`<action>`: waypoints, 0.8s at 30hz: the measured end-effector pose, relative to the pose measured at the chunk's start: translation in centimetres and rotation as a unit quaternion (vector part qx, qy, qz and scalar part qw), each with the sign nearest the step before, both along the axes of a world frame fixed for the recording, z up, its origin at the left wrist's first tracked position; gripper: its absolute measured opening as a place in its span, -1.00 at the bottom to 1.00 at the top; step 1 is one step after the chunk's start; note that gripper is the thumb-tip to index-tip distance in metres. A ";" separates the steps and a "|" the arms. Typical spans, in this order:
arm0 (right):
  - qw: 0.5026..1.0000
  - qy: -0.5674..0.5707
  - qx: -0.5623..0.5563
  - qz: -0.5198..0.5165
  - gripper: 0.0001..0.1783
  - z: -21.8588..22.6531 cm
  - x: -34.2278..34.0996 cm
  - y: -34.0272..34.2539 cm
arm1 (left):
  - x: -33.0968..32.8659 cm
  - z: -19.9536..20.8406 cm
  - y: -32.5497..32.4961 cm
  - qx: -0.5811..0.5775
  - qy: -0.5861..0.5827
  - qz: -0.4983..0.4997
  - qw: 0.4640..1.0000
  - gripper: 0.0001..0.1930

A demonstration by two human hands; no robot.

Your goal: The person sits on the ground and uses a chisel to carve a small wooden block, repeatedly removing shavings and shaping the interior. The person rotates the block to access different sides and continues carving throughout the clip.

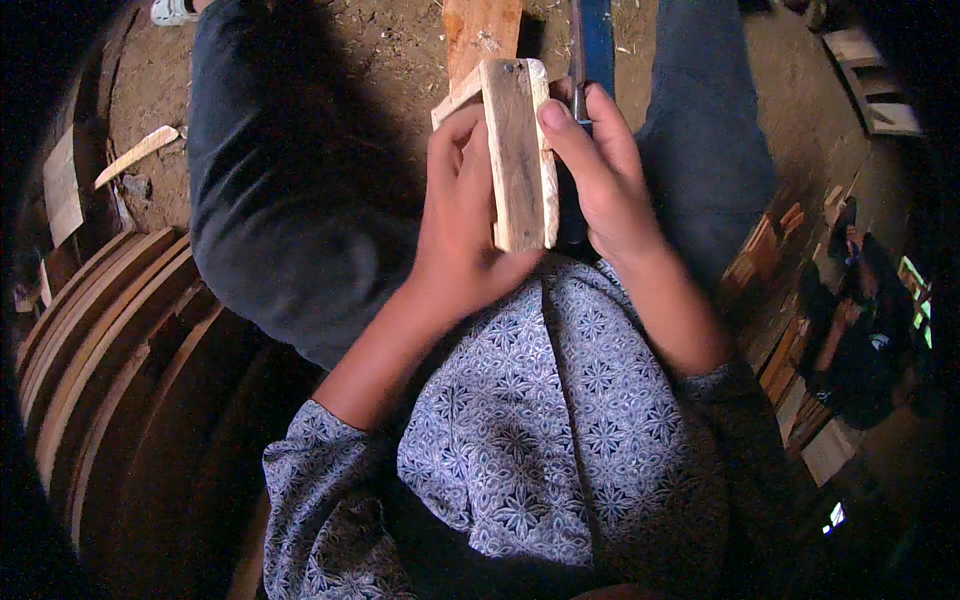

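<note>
A small pale wooden block [520,150], made of flat pieces joined together, stands on end between my knees. My left hand [462,215] wraps around its left side and lower end. My right hand [600,180] grips its right side, with the thumb pressed on the top right edge. Both hands hold the block close to my lap. Behind my right fingers runs a blue bar [597,40], partly hidden.
An orange-brown board [478,30] lies on the dirt floor ahead. Curved wooden strips [110,330] are stacked at my left. Wood scraps [135,152] lie far left. Another person [850,330] sits at the right among wooden pieces.
</note>
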State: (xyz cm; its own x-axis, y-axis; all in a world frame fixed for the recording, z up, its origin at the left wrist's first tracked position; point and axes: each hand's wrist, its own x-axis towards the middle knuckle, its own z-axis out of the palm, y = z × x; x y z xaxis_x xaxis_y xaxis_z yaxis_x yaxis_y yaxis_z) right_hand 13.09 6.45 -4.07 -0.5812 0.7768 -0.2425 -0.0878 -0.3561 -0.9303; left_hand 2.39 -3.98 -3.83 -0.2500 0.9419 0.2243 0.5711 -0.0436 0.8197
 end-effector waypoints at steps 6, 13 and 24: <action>0.992 0.005 0.123 -0.003 -0.68 -3.2 -4.0 2.5 | -3.7 -2.6 2.3 0.026 -0.179 0.041 0.983 -0.27; 0.995 -0.035 -0.021 0.095 -0.50 -2.6 -4.9 3.9 | -10.0 -8.3 5.2 -0.074 -0.260 0.148 0.951 -0.39; 0.969 -0.143 -0.023 0.200 -0.40 -5.3 -1.4 1.4 | -11.7 -12.6 4.5 -0.131 -0.058 0.244 0.959 -0.42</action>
State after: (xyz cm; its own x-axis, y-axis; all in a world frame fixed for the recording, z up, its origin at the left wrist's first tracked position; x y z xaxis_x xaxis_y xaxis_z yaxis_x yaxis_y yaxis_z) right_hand 11.73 7.89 -9.39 -0.7377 0.4878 -0.4667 0.3244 -0.3500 -0.8788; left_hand -9.32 0.54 -16.46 -0.6845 0.7265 -0.0600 0.3757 0.4221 0.8251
